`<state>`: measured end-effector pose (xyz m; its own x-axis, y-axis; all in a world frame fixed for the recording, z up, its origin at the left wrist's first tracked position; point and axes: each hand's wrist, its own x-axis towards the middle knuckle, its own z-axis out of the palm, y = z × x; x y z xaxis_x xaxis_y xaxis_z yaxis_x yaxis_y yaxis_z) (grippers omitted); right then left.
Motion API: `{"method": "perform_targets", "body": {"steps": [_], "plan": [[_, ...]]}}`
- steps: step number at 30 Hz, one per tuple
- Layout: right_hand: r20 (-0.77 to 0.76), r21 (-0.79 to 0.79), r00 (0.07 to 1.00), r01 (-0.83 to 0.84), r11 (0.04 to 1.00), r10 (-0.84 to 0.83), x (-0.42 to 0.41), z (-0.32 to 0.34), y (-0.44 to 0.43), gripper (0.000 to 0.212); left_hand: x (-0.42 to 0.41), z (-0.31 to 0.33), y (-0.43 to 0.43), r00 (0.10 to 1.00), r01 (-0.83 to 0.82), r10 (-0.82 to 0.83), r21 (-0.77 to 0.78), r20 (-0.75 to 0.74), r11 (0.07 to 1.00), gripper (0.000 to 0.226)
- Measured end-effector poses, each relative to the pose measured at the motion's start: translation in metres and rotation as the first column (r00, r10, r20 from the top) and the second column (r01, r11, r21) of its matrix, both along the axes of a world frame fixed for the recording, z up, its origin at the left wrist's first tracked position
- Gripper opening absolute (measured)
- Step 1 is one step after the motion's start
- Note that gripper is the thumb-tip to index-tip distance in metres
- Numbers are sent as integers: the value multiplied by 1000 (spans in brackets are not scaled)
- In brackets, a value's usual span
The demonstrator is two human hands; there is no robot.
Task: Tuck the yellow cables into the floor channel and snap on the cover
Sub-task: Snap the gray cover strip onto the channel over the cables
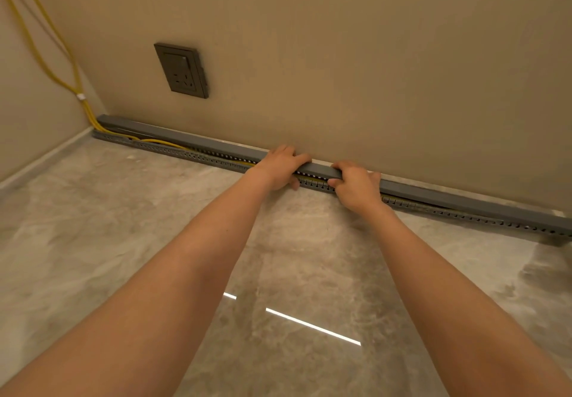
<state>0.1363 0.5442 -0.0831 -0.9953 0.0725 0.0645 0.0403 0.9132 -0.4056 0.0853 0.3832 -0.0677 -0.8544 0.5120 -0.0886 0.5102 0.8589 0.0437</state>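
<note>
Head view, near to far. Polished floor (185, 210) fills the 6 o'clock half, both forearms reaching over it toward 12.

Left hand (280, 166) and right hand (356, 184) sit just past centre, side by side, each closed around the grey cover (318, 170): fingers over the top, thumbs under the front edge. Cover lies along the wall base from the corner at 10 o'clock to the frame edge at 3.

Below it, the slotted floor channel (198, 157) follows the same line. A gap shows between cover and channel along most of the length, so my read is it's not seated yet.

Contents: yellow cables (161, 142) lie inside the channel at 10 o'clock, and a yellow strip is visible between the hands. Near the corner one loop rides up at the front wall; can't tell if it clears the lip.

Doing it well, my judgement:
- tuck that loop down first, else it gets pinched
- line up the rear edge, then press straight down
- work outward from the hands, section by section

Beyond: cables climb the corner, tied by a white clip (81, 97). Wall socket (182, 70) at 11 o'clock.
</note>
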Motion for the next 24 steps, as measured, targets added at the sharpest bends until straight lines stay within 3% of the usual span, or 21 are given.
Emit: {"method": "perform_targets", "body": {"steps": [10,24], "plan": [[-31,13,999,24,1000,-24,6,5,7,26,1,7,4,995,31,-35,-43,-94,999,45],[-44,2,999,21,1000,-21,11,-1,6,30,2,9,0,998,56,-56,-56,-5,997,51]]}}
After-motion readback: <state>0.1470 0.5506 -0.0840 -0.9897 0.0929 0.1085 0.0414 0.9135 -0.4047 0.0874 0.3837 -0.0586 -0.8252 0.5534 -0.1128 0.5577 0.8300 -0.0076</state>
